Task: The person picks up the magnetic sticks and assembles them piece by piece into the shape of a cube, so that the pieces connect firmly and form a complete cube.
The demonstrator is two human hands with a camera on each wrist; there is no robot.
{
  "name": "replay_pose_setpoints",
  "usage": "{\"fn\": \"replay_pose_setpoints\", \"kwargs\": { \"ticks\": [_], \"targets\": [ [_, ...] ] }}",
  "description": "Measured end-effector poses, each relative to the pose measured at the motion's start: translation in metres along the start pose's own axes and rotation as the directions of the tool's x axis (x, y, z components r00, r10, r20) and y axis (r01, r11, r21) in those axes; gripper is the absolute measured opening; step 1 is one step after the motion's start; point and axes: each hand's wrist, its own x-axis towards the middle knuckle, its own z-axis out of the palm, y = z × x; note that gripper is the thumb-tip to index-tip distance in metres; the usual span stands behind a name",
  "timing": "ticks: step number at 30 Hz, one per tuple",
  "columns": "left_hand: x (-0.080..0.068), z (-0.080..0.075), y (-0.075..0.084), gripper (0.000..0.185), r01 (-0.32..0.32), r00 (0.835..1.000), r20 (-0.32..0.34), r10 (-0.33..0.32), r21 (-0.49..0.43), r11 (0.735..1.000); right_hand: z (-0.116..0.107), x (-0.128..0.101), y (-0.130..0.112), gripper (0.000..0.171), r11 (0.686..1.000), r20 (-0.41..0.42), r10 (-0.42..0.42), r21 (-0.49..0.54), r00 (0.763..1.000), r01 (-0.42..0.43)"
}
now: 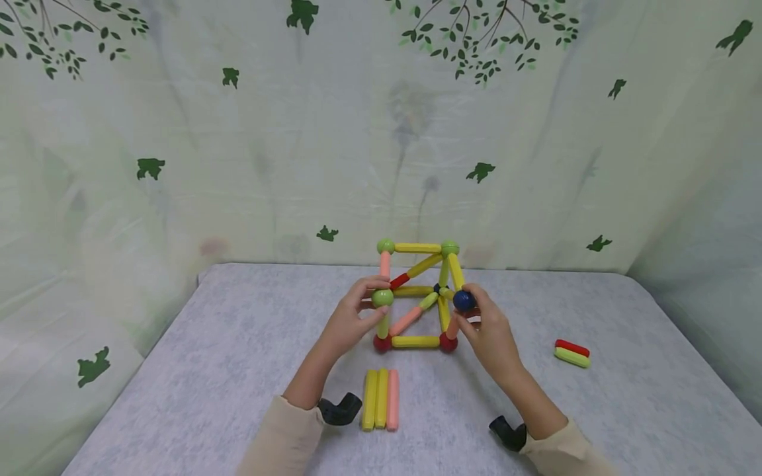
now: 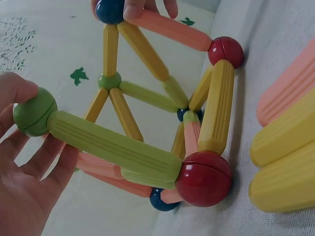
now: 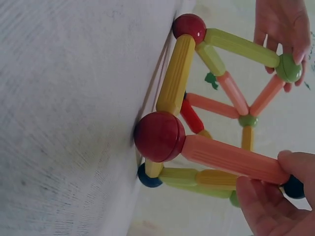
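Note:
A frame of magnetic sticks and balls point(image 1: 417, 341) stands at the middle of the table. My left hand point(image 1: 351, 322) pinches a green ball point(image 1: 383, 298) at its near left corner; a green stick point(image 2: 115, 146) runs from that ball down to a red ball point(image 2: 203, 179). At the near right corner, the fingers of my right hand point(image 1: 493, 334) hold a dark blue ball point(image 1: 464, 301) and the top of a pink stick point(image 3: 236, 158). That stick ends at another red ball point(image 3: 159, 136) on the table. Part of the blue ball is hidden in the right wrist view.
In front of the frame lie two yellow sticks point(image 1: 375, 400) and a pink stick point(image 1: 393, 400), side by side. A short red stick point(image 1: 572, 347) and a short green stick point(image 1: 571, 357) lie off to the right. A leaf-printed curtain point(image 1: 297, 132) hangs behind the table point(image 1: 238, 344).

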Motion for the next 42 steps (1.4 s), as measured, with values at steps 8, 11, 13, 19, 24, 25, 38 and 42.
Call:
{"fn": "replay_pose_setpoints", "kwargs": {
  "ticks": [8, 11, 13, 19, 24, 25, 38, 42],
  "targets": [
    [-0.001, -0.003, -0.001, 0.035, 0.025, 1.0, 0.012, -0.024, -0.056, 0.998, -0.009, -0.007, -0.009, 0.061, 0.999, -0.04, -0.035, -0.036, 0.999, 0.033],
    [0.0, -0.002, -0.009, 0.036, 0.034, 0.999, 0.015, -0.033, -0.074, 0.997, -0.013, -0.013, -0.017, 0.061, 0.987, -0.057, -0.155, -0.057, 0.986, 0.152],
    [0.001, -0.001, -0.017, 0.037, 0.038, 0.999, 0.015, -0.037, -0.081, 0.996, -0.015, -0.018, -0.024, 0.055, 0.968, -0.039, -0.251, -0.037, 0.967, 0.25],
    [0.002, 0.0, -0.033, 0.038, 0.029, 1.0, 0.004, -0.029, -0.07, 0.997, 0.0, -0.03, -0.037, 0.043, 0.903, 0.215, -0.428, 0.123, 0.878, 0.411],
    [0.001, -0.001, -0.034, 0.039, 0.021, 1.0, -0.005, -0.022, -0.052, 0.998, 0.022, -0.037, -0.036, 0.041, 0.922, 0.581, -0.386, 0.215, 0.717, 0.321],
    [0.001, -0.001, -0.034, 0.039, 0.027, 1.0, -0.007, -0.028, -0.047, 0.999, 0.026, -0.038, -0.035, 0.04, 0.929, 0.636, -0.367, 0.216, 0.679, 0.3],
    [0.001, -0.001, -0.033, 0.039, 0.064, 0.998, -0.011, -0.064, -0.041, 0.997, 0.044, -0.04, -0.028, 0.019, 0.911, 0.755, -0.345, 0.126, 0.557, 0.393],
    [0.001, -0.001, -0.034, 0.038, 0.061, 0.998, -0.011, -0.062, -0.04, 0.997, 0.036, -0.034, -0.033, 0.016, 0.923, 0.79, -0.295, 0.092, 0.537, 0.373]
  ]
}}
